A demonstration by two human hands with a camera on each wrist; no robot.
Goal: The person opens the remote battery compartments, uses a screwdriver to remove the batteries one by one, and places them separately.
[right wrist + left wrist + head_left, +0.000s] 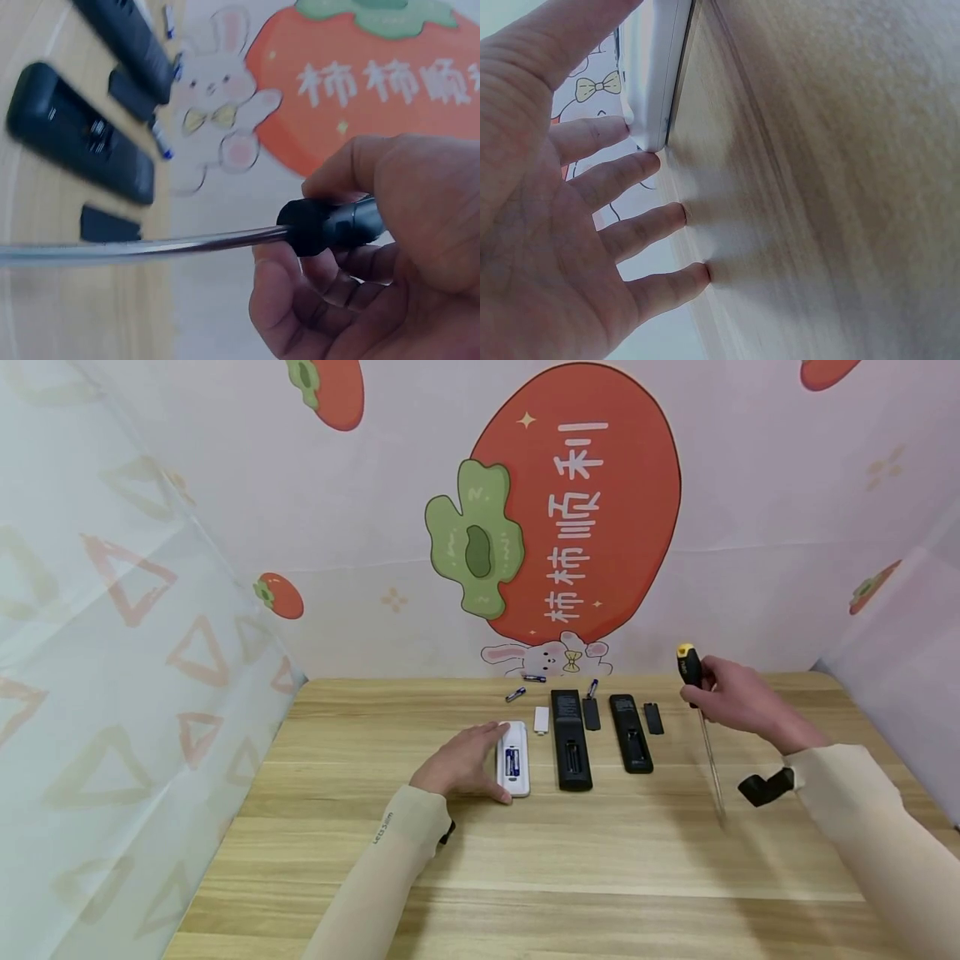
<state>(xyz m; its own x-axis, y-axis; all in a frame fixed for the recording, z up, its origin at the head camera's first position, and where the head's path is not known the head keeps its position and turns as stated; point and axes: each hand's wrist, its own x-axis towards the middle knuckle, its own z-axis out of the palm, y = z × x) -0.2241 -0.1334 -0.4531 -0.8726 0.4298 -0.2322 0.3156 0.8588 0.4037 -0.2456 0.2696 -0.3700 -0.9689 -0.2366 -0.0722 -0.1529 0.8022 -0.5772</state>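
Note:
A white remote control (522, 783) lies face down, its battery bay showing two blue batteries (512, 762). My left hand (467, 762) holds it at the left side, thumb at the near end and forefinger at the far end; other fingertips rest on the table in the left wrist view. On the right, my right hand (738, 693) grips the black-and-yellow handle of a screwdriver (709, 752). Its long metal shaft points down toward the table, and whether the tip touches is unclear. Beside the white remote lies a white battery cover (542, 720).
Two black remotes, a longer one (567, 706) and a shorter one (628, 727), lie with open battery bays. Black covers (592, 714) (654, 718) sit beside them. Several loose batteries (515, 694) are near the back edge of the wooden table (480, 877), before a printed backdrop.

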